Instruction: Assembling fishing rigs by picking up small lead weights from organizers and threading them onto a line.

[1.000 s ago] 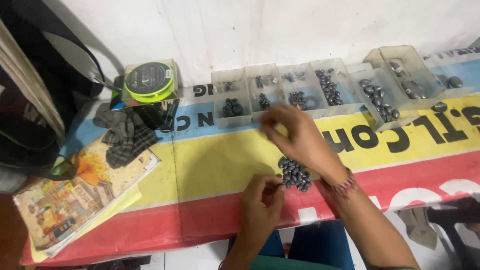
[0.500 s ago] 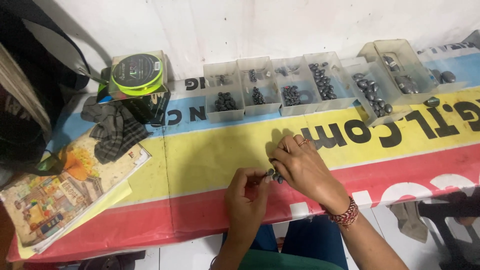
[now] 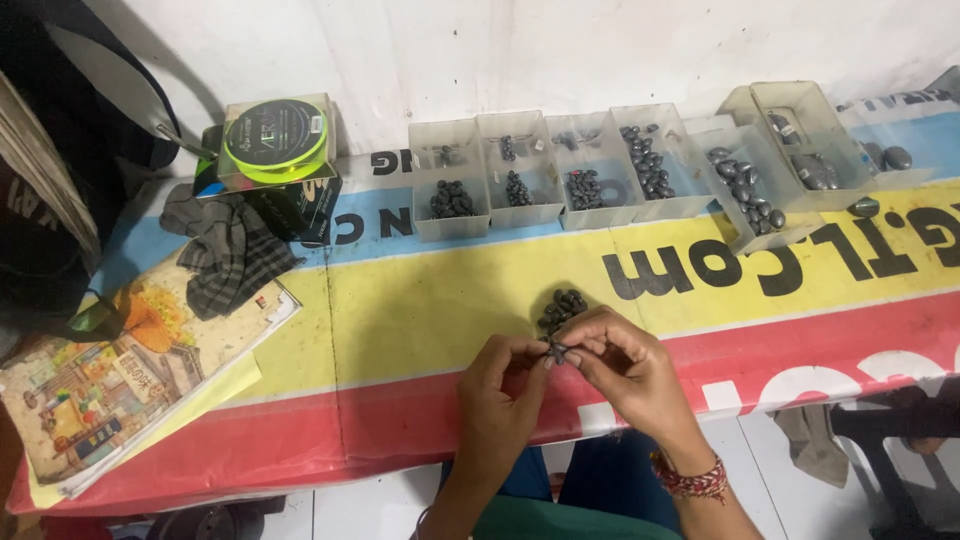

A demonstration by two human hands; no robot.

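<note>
A small heap of dark oval lead sinkers [image 3: 563, 306] lies on the yellow stripe of the banner-covered table [image 3: 420, 310]. Just in front of the heap, my left hand [image 3: 503, 392] and my right hand [image 3: 620, 367] meet fingertip to fingertip, both pinching one small dark sinker [image 3: 556, 348] between them. A red beaded bracelet [image 3: 690, 480] sits on my right wrist. Any line on the sinker is too thin to see.
A row of clear plastic trays [image 3: 590, 170] holding sorted dark sinkers runs along the wall. A spool of neon yellow-green line [image 3: 275, 138] rests on a dark box at the left, beside a striped cloth [image 3: 228, 250] and an illustrated book [image 3: 110, 380].
My right hand came back from the trays toward me and joined the left hand at the table's front. The sinker heap, which it covered, now shows behind the fingers.
</note>
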